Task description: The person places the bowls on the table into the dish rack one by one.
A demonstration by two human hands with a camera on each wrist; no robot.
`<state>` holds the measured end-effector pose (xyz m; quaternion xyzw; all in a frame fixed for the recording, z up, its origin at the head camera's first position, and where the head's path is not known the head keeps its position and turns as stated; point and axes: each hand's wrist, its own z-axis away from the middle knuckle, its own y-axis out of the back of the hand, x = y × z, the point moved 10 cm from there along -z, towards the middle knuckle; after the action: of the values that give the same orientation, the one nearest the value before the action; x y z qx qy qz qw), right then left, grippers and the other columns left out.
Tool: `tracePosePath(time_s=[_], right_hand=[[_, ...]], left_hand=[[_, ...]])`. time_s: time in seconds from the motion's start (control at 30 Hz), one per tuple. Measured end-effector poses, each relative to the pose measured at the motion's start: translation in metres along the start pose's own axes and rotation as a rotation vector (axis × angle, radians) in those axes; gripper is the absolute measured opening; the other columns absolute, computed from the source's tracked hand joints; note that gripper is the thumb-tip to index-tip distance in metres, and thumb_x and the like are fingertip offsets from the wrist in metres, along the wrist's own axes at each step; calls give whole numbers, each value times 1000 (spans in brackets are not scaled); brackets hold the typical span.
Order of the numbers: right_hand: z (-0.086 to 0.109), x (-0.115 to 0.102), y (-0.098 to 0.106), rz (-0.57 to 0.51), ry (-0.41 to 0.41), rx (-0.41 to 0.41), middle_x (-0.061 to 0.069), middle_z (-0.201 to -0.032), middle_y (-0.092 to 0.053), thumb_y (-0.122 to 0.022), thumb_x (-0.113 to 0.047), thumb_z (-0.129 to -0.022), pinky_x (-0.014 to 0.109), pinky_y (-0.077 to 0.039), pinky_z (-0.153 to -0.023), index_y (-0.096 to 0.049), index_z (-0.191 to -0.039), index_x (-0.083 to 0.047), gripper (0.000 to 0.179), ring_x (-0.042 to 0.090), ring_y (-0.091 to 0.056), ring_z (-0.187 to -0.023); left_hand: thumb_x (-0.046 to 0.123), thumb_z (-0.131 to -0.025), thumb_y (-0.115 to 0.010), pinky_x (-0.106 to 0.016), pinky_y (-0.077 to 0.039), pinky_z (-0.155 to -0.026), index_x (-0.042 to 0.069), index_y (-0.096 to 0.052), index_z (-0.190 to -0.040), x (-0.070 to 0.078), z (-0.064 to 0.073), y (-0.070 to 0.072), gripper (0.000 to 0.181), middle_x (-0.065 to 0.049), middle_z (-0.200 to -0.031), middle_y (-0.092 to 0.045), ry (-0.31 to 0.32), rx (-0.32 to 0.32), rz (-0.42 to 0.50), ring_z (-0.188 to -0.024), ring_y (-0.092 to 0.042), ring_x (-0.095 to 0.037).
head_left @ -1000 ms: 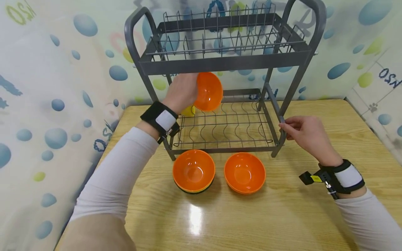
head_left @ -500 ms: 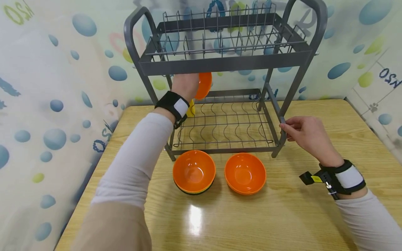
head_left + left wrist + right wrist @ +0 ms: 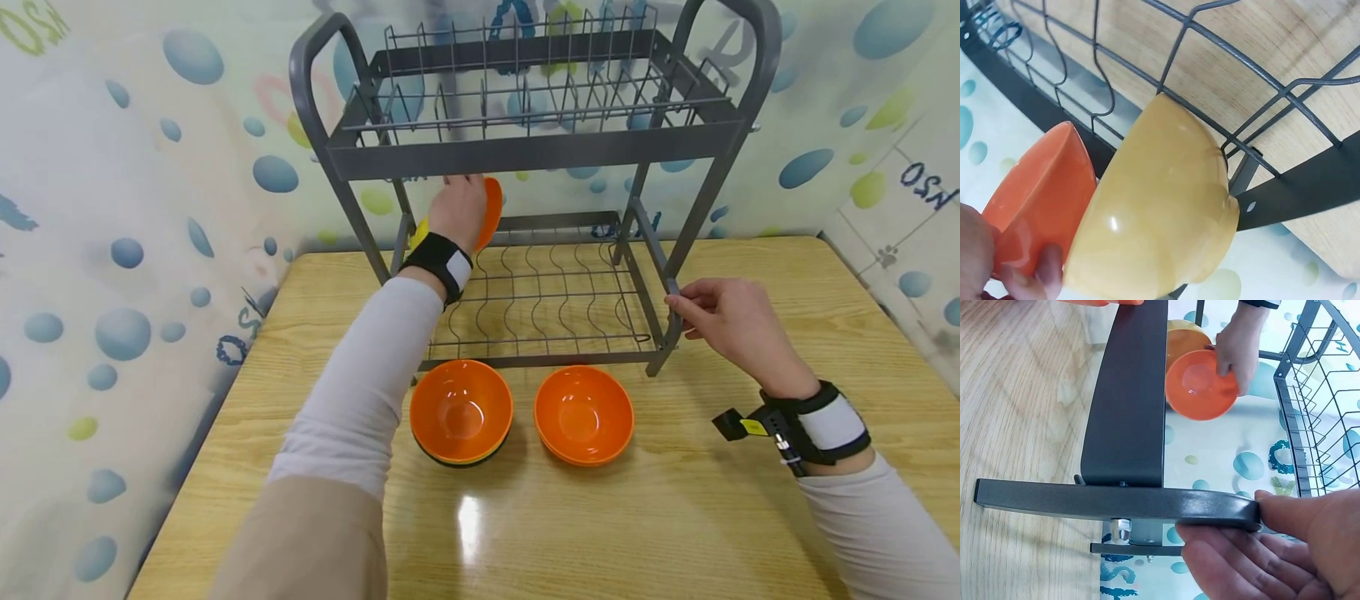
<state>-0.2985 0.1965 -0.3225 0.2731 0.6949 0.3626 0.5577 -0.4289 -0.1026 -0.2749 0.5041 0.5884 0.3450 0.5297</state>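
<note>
1. My left hand (image 3: 459,212) grasps the orange bowl (image 3: 1047,206) by its edge, fingers and thumb on its wall.
2. The orange bowl is tipped up on its side, inside the lower tier of the rack (image 3: 536,157), toward the left end; its hollow faces right. I cannot tell whether it rests on the wires.
3. It is round and deep, with a smooth, glossy skin, a thin rim and a pale glint inside.
4. Just beside it, on its left, the yellow bowl (image 3: 1154,206) stands on edge against the wires, its curved wall shiny and its raised foot ring turned left.
5. My right hand (image 3: 738,329) pinches the rack's lower right side rail between thumb and curled fingers.
6. The rack looks like dark grey metal: flat bars, rounded loop handles, thin straight wires above and wavy ones below.
7. In front of it on the table (image 3: 675,517) sit two upright stacks, near each other: the left stack (image 3: 461,412) shows orange over yellow and dark rims, the right stack (image 3: 583,417) orange only.
8. The table has a yellowish wood grain; the wall (image 3: 127,167) behind is pale with blue and green spots.
</note>
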Motion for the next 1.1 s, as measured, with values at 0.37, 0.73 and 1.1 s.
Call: tracePosePath(time_s=[0.37, 0.73, 1.1], right_hand=[[1, -1, -2, 1, -1, -5, 17, -81, -72, -56, -36, -95, 27, -54, -55, -69, -102, 2, 42, 22, -69, -65], [0, 1, -3, 0, -15, -2, 15, -79, -71, -57, -37, -94, 27, -54, -55, -69, -100, 1, 40, 22, -69, -65], [-1, 2, -2, 4, -18, -6, 16, -80, -72, -56, -40, -94, 27, -53, -54, -69, -101, 1, 44, 22, -69, -65]], left_hand=[[6, -103, -30, -19, -38, -46, -8, -43, -131, 17, 7, -14, 34, -18, -105, -48, -45, 70, -74, -54, -35, -13], [3, -102, -31, -18, -34, -45, -7, -40, -131, 31, 14, -20, 32, -17, -101, -40, -84, 40, -70, -55, -35, -13], [12, -104, -29, -21, -52, -53, -8, -44, -127, 27, 13, -22, 34, -19, -104, -45, 6, 17, 48, -57, -49, -13]])
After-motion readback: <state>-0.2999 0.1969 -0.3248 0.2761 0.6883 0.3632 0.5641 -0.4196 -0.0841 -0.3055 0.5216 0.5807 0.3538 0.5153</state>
